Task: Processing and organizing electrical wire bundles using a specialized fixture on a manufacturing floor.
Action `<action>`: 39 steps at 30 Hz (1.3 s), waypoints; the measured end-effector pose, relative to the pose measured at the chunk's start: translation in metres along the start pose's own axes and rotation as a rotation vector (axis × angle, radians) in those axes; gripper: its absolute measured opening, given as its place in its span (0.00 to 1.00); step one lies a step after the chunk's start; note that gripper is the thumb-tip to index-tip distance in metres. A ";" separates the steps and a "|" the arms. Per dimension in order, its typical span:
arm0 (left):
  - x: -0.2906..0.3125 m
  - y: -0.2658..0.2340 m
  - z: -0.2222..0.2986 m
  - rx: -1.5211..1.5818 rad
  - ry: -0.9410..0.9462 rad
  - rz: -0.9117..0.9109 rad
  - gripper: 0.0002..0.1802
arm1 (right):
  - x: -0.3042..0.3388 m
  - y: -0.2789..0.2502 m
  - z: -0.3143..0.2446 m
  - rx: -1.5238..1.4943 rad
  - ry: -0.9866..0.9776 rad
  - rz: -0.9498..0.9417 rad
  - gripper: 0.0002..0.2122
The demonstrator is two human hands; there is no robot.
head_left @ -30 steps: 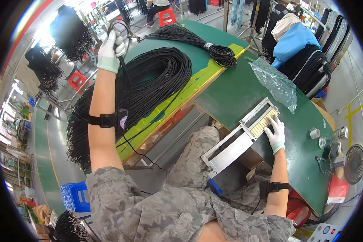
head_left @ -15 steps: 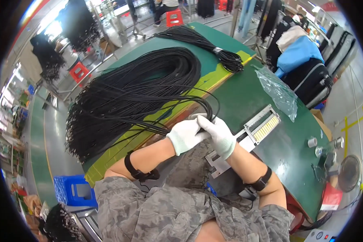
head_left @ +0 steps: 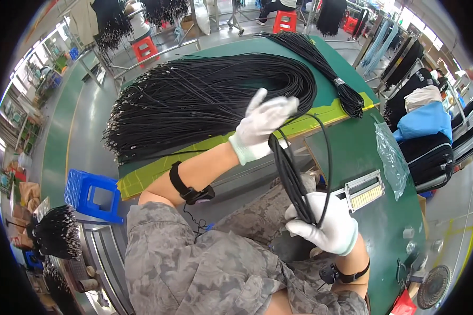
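Observation:
A looped bundle of thin black cables (head_left: 289,176) runs between my two white-gloved hands. My right hand (head_left: 331,223) is closed around the lower end of the bundle, low over my lap. Higher up, my left hand (head_left: 261,125) has its fingers and thumb stretched out, slightly blurred; the top of the bundle passes beside its palm, and contact there is unclear. One cable loop bows out to the right. Just beyond the left hand lies a large pile of black cables (head_left: 194,100), bent into a U, with metallic ends at the left.
A tied cable bundle (head_left: 326,68) lies across the green table (head_left: 347,142) at its far side. Right of my hands are a metal fixture with a yellowish ribbed block (head_left: 366,195) and a clear plastic bag (head_left: 391,157). A blue stool (head_left: 92,194) stands at left, a fan (head_left: 434,286) at lower right.
My hands have moved apart: the right came down and nearer with the cable bundle, while the left rose and its fingers spread. The bundle has come away from the pile. The view has shifted.

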State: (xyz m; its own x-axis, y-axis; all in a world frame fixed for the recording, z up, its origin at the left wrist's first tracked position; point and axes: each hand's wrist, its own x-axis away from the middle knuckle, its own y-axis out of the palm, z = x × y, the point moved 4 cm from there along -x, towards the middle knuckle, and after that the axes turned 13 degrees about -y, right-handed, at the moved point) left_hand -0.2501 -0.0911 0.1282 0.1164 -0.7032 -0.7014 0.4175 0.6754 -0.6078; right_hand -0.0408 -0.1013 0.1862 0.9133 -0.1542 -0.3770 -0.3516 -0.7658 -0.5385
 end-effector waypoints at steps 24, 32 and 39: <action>0.007 -0.047 -0.120 -0.422 -0.127 -0.162 0.14 | 0.088 -0.049 -0.009 -0.330 0.027 0.842 0.14; -0.031 -0.192 -0.160 -0.712 -0.090 0.423 0.18 | 0.134 -0.059 0.048 -0.645 0.078 1.128 0.12; -0.051 -0.176 -0.166 -0.612 -0.004 0.256 0.22 | 0.170 -0.047 0.067 -0.687 0.213 1.252 0.10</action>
State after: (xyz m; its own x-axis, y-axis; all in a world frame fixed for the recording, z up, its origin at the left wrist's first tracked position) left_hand -0.4792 -0.1373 0.2089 0.1477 -0.5034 -0.8513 -0.2112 0.8249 -0.5244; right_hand 0.1170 -0.0501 0.0973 0.1195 -0.9780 -0.1710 -0.8187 -0.1945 0.5403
